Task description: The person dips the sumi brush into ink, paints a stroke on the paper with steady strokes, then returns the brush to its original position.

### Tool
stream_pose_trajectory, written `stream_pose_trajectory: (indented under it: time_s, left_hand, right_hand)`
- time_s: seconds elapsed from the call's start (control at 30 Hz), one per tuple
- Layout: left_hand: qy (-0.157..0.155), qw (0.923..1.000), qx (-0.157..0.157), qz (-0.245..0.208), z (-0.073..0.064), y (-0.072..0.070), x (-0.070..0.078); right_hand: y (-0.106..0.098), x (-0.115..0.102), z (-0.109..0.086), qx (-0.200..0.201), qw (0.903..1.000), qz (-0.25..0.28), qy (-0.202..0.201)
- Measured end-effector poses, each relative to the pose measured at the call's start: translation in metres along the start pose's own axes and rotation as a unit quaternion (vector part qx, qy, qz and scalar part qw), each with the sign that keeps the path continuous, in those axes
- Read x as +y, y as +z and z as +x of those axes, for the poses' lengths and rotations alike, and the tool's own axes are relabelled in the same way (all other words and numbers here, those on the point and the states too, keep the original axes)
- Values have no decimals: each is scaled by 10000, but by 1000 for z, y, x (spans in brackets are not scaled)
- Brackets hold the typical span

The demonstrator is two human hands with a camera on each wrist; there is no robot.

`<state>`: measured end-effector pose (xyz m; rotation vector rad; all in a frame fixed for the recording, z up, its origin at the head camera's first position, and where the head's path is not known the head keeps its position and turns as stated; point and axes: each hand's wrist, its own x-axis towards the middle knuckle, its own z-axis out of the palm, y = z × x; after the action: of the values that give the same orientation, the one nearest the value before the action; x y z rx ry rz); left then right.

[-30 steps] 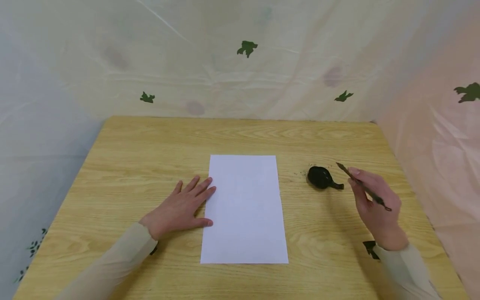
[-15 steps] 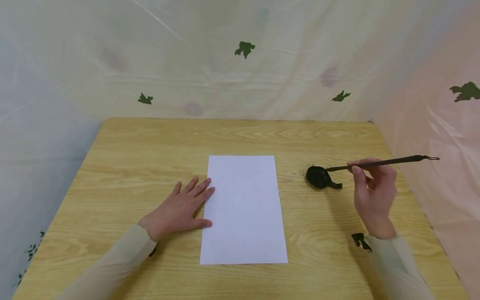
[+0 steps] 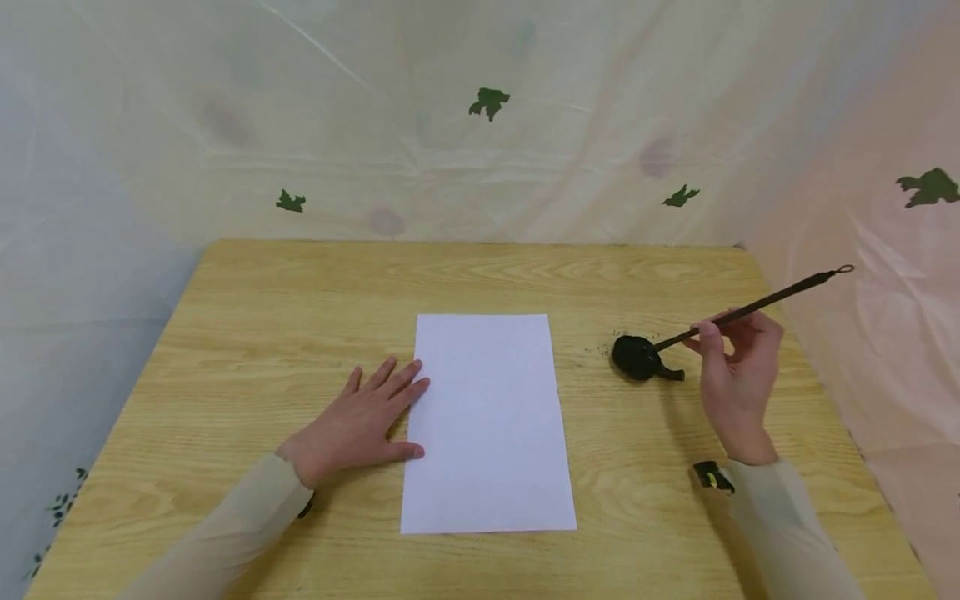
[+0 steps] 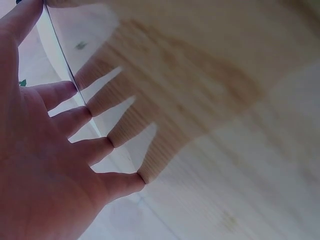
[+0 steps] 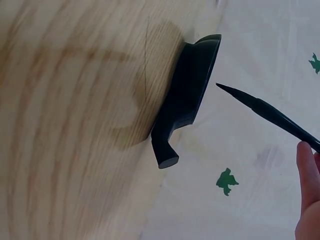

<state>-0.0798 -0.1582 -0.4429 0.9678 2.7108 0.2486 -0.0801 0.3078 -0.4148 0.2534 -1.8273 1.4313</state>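
Note:
A white sheet of paper (image 3: 487, 425) lies upright in the middle of the table in the head view. My left hand (image 3: 356, 425) rests with fingers spread at its left edge; in the left wrist view the fingertips (image 4: 142, 177) touch down. My right hand (image 3: 738, 379) pinches a dark calligraphy brush (image 3: 772, 300) between thumb and fingers, its looped end up to the right. Left of that hand sits a small black inkstone (image 3: 634, 358) with a short stem. The right wrist view puts the brush tip (image 5: 232, 91) just off the inkstone's rim (image 5: 212, 65), apart from it.
Small dark specks (image 3: 603, 348) mark the wooden table (image 3: 300, 292) beside the inkstone. Pale hanging sheets (image 3: 360, 108) with green bird shapes enclose the table at the back and both sides.
My right hand has turned the brush so its looped end swung from lower right to upper right, and has shifted slightly left, bringing the tip to the inkstone. The left hand stays put.

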Motion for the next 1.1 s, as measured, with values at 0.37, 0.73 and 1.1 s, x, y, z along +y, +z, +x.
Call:
stream_pose_trajectory:
  time_s: [0.37, 0.73, 1.1]
  left_hand:
    - [-14, 10000, -3, -35, 0, 1, 1]
    - [-20, 10000, 34, -92, -1, 1, 0]
    - [-42, 9999, 19, -116, -1, 0, 0]
  right_hand:
    - [-2, 8, -2, -164, 9978, -577, 283]
    - [-6, 14, -4, -435, 9941, -940, 323]
    - [-6, 18, -4, -356, 9918, -1141, 459]
